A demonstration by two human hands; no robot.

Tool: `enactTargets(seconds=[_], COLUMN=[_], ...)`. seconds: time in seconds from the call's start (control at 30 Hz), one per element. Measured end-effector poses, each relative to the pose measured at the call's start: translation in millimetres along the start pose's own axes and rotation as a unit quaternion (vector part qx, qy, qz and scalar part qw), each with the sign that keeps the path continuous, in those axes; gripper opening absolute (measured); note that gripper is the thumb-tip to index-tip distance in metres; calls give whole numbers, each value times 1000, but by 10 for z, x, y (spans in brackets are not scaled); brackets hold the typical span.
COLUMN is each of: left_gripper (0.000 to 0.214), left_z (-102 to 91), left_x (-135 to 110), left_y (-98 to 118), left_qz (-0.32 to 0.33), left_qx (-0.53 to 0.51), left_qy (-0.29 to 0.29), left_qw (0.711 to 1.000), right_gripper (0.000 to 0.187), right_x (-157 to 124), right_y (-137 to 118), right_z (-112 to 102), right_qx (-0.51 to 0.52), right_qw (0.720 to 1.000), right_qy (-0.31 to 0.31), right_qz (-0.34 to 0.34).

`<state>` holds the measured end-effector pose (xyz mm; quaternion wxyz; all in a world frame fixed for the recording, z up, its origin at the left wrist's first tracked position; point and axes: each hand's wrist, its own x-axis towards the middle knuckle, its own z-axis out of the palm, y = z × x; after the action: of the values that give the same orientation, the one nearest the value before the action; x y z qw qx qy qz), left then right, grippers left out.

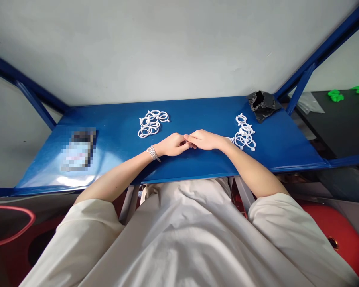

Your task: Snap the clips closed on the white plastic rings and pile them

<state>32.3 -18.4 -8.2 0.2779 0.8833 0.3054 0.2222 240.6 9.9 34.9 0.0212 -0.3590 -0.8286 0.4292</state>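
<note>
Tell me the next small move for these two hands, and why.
Probably part the left hand and right hand slightly: they meet over the blue tabletop, hiding whatever they may hold, so opening a gap would likely show it. White rings lie clustered on either side.

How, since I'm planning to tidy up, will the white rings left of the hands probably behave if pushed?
The white rings look thin, so each is probably light. They overlap, so pushing one would likely shift its neighbours. Lying mostly flat on the shiny blue table, they seem apt to slide rather than roll.
</note>
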Motion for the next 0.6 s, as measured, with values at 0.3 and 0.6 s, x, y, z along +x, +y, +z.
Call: enactTargets(seconds=[0.3, 0.6], left_gripper=[38, 37], left_z=[-14, -21], left_x=[3, -1], left_y=[25, 25], left_qz=[-4, -10], left_qx=[1, 3], left_qy=[-5, -12], left_qw=[1000, 1000], right_gripper=[76, 75], right_x=[-13, -12], right_y=[-19, -27], right_z=[-7, -7], right_qx=[-1, -2], right_qw=[1000, 1000], right_qy=[-3, -5], right_qz=[2, 3])
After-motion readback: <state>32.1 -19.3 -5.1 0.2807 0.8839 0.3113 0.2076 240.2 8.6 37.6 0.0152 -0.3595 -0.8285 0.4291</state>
